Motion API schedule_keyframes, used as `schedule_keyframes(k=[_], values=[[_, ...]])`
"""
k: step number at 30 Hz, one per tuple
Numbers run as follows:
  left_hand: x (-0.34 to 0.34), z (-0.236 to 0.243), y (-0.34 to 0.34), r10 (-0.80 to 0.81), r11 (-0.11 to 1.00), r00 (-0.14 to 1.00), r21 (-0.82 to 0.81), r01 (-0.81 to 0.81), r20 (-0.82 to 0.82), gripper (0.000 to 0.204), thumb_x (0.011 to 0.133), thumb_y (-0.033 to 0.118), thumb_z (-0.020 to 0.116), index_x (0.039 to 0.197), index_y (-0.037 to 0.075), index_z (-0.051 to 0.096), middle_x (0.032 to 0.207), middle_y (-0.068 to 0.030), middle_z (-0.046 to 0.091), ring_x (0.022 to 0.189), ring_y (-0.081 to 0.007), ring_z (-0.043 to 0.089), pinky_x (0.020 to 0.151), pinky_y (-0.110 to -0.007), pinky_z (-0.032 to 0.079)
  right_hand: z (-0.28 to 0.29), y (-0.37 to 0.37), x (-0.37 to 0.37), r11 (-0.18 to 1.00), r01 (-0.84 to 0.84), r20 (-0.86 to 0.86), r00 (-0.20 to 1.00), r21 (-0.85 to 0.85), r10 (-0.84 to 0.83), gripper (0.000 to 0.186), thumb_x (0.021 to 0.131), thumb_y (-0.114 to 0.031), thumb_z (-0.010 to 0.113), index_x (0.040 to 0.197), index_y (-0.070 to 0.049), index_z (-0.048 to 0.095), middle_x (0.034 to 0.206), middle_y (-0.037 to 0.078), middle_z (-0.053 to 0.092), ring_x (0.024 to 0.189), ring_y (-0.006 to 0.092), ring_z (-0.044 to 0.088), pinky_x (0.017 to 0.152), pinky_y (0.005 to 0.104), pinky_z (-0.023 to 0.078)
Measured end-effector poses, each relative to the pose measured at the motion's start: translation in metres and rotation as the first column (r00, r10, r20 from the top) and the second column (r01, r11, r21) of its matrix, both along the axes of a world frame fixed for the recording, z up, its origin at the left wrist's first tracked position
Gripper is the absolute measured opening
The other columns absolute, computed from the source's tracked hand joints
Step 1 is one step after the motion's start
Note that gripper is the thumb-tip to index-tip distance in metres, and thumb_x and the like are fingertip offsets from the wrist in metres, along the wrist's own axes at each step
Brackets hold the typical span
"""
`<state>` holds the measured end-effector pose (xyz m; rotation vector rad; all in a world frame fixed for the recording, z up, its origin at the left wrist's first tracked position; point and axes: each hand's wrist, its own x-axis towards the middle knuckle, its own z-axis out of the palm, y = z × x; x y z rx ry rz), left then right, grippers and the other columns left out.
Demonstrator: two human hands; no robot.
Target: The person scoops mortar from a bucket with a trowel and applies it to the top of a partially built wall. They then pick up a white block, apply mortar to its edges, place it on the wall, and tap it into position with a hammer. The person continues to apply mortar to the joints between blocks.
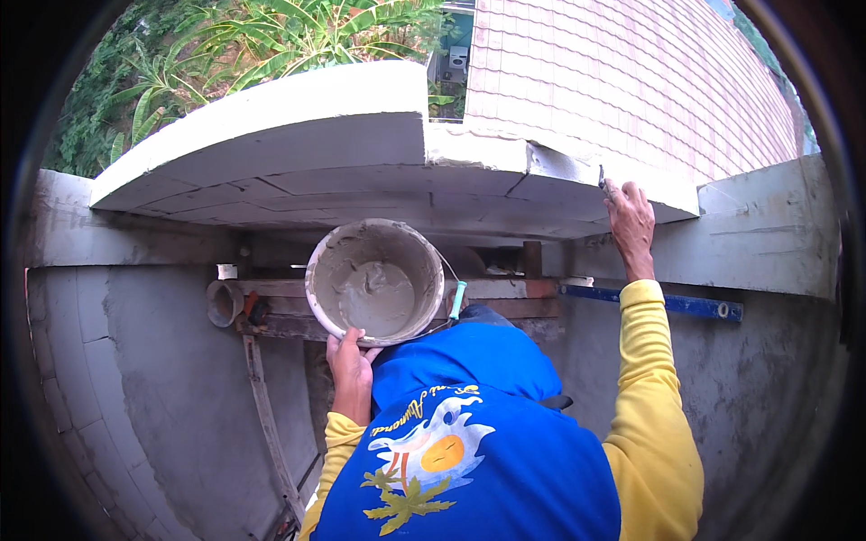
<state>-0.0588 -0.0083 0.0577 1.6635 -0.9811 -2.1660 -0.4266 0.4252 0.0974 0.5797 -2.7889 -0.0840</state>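
My left hand (350, 368) grips the near rim of a round bucket (330, 263), its fingers on the edge. Wet grey mortar (383, 302) lies in the bottom, and more is smeared up the sides. The wire handle with a green grip (458, 299) hangs at the bucket's right. My right hand (629, 221) is closed at the top edge of the block wall (361, 185), right of the bucket. A small, dark trowel-like tool (602, 176) pokes out of its fingers; the rest is hidden. White blocks and pale mortar line the wall's top there.
A blue spirit level (667, 304) rests below the wall at right. Wooden planks (289, 305) run beneath the bucket, with a small dirty container (224, 302) and an orange-black tool (257, 309) at left. Beyond the wall are a tiled roof (622, 81) and green plants (307, 32).
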Motion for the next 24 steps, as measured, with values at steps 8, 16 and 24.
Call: schedule_keyframes(k=[8,16,24], values=[[-0.001,0.000,-0.002,-0.067,0.998,0.998,0.017,0.067,0.014,0.052,0.088,-0.001,0.065,0.137,0.005,0.050,0.129,-0.0158,0.060,0.116,-0.0355,0.066,0.096,-0.065,0.060,-0.015,0.023,0.004,0.988,0.100,-0.039,0.995,0.117,-0.096,0.047,0.095,-0.011,0.066,0.141,-0.020,0.070,0.113,0.007,0.063,0.108,0.0266,0.063,0.086,0.0423,0.052],[-0.005,0.006,-0.008,-0.141,0.990,0.990,0.025,0.141,0.005,0.042,0.087,0.000,0.066,0.127,0.005,0.054,0.124,-0.0158,0.062,0.112,-0.0324,0.068,0.091,-0.061,0.061,-0.017,0.025,0.015,0.936,0.240,-0.118,0.969,0.257,-0.216,0.048,0.097,-0.006,0.059,0.143,-0.018,0.068,0.117,0.009,0.063,0.109,0.0268,0.062,0.087,0.0422,0.053],[-0.011,0.017,-0.020,-0.236,0.971,0.971,0.042,0.237,-0.028,0.042,0.088,-0.002,0.064,0.128,0.002,0.053,0.120,-0.0163,0.064,0.103,-0.0304,0.070,0.089,-0.058,0.064,0.029,-0.019,0.072,0.876,0.457,-0.131,0.888,0.154,-0.441,0.041,0.103,-0.017,0.064,0.144,-0.015,0.065,0.113,0.012,0.062,0.105,0.0309,0.065,0.086,0.0456,0.055]])
